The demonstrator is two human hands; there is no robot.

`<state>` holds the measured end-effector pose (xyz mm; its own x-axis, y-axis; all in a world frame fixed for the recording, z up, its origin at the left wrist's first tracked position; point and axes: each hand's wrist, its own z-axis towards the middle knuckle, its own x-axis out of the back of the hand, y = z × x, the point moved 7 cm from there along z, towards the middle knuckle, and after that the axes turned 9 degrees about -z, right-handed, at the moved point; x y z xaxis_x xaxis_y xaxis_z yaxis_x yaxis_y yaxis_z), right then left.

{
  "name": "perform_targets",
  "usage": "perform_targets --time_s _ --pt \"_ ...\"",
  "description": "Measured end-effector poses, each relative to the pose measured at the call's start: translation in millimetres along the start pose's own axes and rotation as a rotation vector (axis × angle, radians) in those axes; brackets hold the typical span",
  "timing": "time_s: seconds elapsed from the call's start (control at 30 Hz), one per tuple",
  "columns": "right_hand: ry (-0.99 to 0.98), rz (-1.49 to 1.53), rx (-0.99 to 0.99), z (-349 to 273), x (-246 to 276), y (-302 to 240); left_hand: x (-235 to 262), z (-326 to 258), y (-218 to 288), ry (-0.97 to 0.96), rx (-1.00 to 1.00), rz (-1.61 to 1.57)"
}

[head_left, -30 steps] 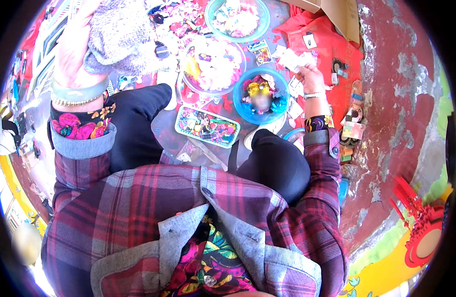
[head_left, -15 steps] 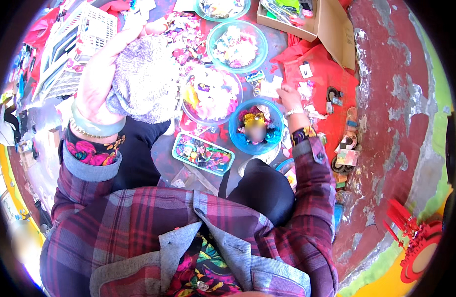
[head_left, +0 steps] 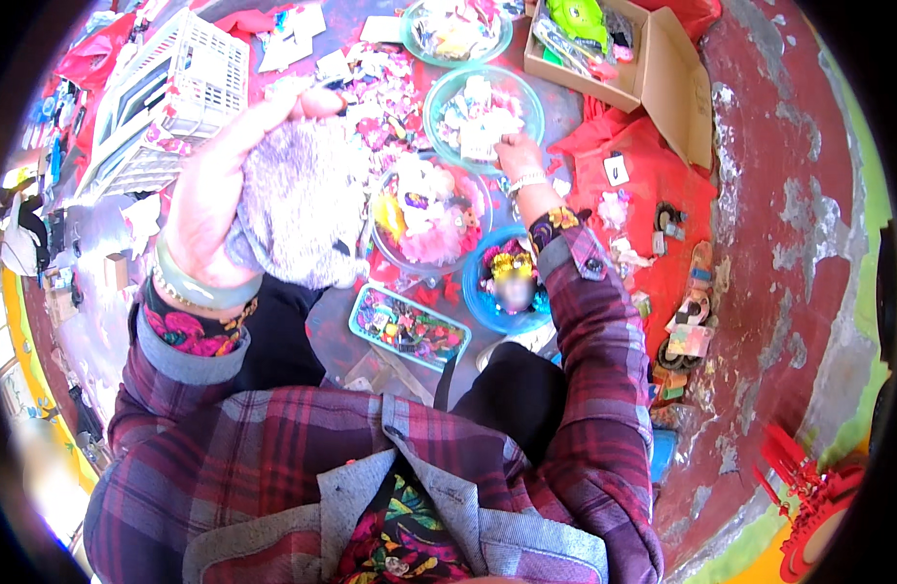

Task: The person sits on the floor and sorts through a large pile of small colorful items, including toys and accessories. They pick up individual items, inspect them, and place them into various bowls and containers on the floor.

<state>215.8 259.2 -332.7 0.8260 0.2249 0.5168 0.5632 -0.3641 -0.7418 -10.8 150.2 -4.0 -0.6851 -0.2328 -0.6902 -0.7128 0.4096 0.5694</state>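
Note:
A fuzzy grey knitted hat (head_left: 303,200) hangs in my left hand (head_left: 210,180); my fingers and thumb wrap its far edge, and the palm is against its left side. My right hand (head_left: 520,159) is reaching over the near right rim of a clear teal bowl (head_left: 537,122) of small pale pieces. Its fingers are pinched on what looks like a small white card (head_left: 480,147), lying over the bowl's contents. Below the right forearm stands a blue bowl (head_left: 476,304) with gold, pink and turquoise trimmings.
A clear bowl (head_left: 485,229) of pink and white pieces and a teal tray (head_left: 410,359) lie in the middle. Farther off are another bowl (head_left: 407,39), an open cardboard box (head_left: 580,78) and a white crate (head_left: 215,73). Red cloth (head_left: 677,209) covers the right side.
My right hand has moved left and away from me, from beside the blue bowl to the teal bowl's rim. The hat has turned slightly in my left hand. The whole view has shifted a little.

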Motion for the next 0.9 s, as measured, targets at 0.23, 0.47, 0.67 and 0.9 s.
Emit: perform_targets --time_s 0.23,0.47,0.67,0.9 --pt "0.052 -0.028 0.002 11 13 45 5 -12 12 0.071 -0.023 -0.059" --pt "0.021 0.276 -0.174 -3 34 40 21 -18 36 0.059 -0.180 -0.041" --pt "-0.020 0.480 -0.249 4 28 52 26 -23 41 0.097 -0.204 -0.061" --pt "-0.107 0.791 -0.258 0 14 16 23 -31 36 0.095 -0.141 -0.130"
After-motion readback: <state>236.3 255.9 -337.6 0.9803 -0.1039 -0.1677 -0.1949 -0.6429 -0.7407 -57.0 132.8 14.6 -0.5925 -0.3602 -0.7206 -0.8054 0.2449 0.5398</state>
